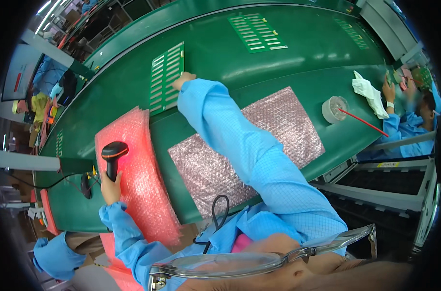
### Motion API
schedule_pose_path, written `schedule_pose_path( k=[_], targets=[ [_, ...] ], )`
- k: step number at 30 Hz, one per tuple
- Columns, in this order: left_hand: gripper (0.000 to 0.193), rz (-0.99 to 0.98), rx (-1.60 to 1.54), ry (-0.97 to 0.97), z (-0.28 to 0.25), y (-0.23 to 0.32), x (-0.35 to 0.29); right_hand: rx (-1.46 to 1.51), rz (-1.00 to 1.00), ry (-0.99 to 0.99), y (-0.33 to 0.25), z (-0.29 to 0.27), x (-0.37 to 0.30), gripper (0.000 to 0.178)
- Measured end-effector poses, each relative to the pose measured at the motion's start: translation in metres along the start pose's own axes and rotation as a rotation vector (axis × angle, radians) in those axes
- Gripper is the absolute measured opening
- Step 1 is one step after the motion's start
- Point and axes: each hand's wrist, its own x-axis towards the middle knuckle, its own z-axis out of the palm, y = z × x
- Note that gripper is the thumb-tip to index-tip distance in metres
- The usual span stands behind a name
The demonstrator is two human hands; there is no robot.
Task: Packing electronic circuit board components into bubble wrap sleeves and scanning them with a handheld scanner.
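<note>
My left hand (110,188) is wrapped round the handle of a black barcode scanner (115,153) with orange trim, and a red glow shows beside its head. Beneath the scanner lies a stack of pink bubble wrap sheets (140,184). My right hand (184,80) reaches across the green table and grips the right edge of a green circuit board panel (164,80) with rows of pale strips. Part of its fingers is hidden by the hand and sleeve. Under my right forearm rests a silvery-pink bubble wrap sheet (283,121).
Farther back lie a second board panel (258,33) and another (352,33) at far right. A clear tub (335,109) holds a red-handled stick (363,122) near a white cloth (369,93). Another person (409,123) works at right. A black mouse-like device (86,186) and a screen (21,72) stand left.
</note>
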Motion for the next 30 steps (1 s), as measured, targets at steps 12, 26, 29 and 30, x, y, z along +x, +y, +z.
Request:
schedule_pose_path(
  k=[12,26,29,30],
  targets=[
    [0.051,0.123,-0.996,-0.143,-0.060,0.128,-0.002,1.147,-0.316,-0.534,0.027,-0.166,-0.150,0.034],
    [0.030,0.084,-2.133,-0.232,-0.017,0.288,-0.147,1.432,-0.575,-0.306,0.136,-0.156,-0.335,0.046],
    [0.035,0.272,-1.540,-0.053,0.019,0.294,-0.185,1.570,-0.475,-0.032,0.132,-0.167,-0.328,0.036],
    [0.037,0.540,-1.251,-0.086,0.015,0.292,-0.193,1.693,-0.407,0.177,0.137,-0.174,-0.314,0.029]
  ],
)
